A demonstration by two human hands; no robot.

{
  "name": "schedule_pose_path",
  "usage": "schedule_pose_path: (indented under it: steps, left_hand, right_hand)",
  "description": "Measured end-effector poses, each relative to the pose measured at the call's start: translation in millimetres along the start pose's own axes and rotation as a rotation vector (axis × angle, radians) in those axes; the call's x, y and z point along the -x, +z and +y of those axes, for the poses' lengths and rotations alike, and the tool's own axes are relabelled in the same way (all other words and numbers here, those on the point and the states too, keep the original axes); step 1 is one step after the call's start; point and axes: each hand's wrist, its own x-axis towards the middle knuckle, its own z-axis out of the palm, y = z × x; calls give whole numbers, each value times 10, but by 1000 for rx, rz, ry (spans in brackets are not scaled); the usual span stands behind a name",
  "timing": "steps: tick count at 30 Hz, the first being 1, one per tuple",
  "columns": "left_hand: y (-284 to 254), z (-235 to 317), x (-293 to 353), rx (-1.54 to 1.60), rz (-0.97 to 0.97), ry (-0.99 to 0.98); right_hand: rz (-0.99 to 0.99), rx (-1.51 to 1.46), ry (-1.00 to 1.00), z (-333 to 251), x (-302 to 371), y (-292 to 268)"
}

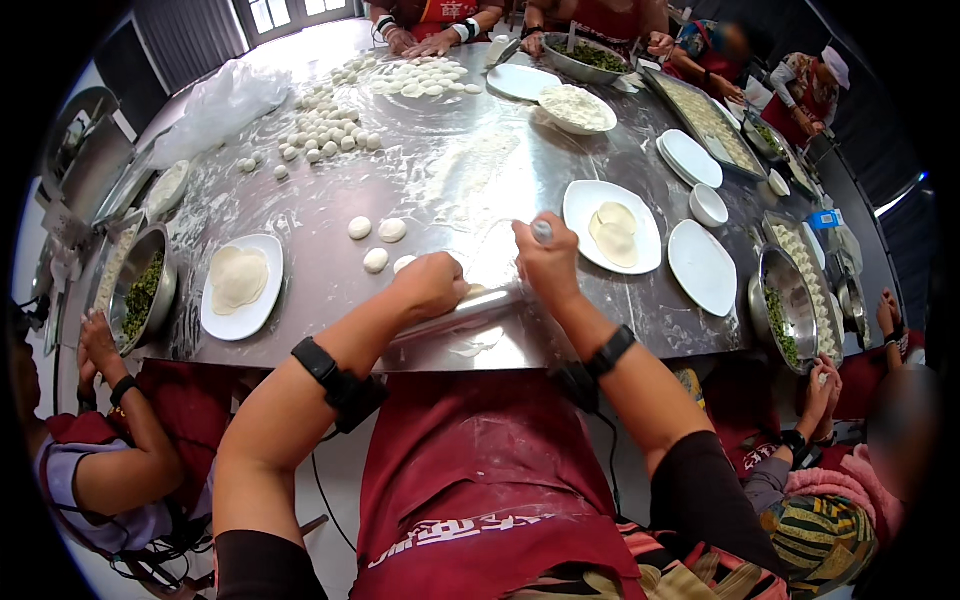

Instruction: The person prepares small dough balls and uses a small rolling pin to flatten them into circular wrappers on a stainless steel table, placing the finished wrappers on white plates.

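Note:
My right hand [549,262] is a fist around a metal rolling pin [541,231], whose rounded grey end pokes out above the thumb. To its left, my left hand [437,284] is closed low over the steel table, fingers curled inward; what lies in them is hidden. A sliver of pale dough [476,291] shows by its fingertips. Several flattened dough pieces [391,231] lie beyond my left hand, one partly behind it. Right of my right hand, a square white plate [580,215] holds thin round dough wrappers [614,236].
A white plate with stacked wrappers [239,279] stands at left, beside a bowl of green filling [143,295]. Many dough balls [325,128] lie farther back. An oval plate [702,268], a small bowl [708,207] and another filling bowl [783,310] stand right. Co-workers surround the floured table [330,205].

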Motion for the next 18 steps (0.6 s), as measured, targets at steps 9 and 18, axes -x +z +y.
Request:
schedule_pose_path:
  steps: [9, 18]
  left_hand:
    - [29, -99, 212, 513, -206, -110]
    - [102, 45, 45, 188, -81, 35]
  right_hand:
    - [-79, -139, 28, -265, 765, -425]
    - [-55, -55, 26, -10, 400, -260]
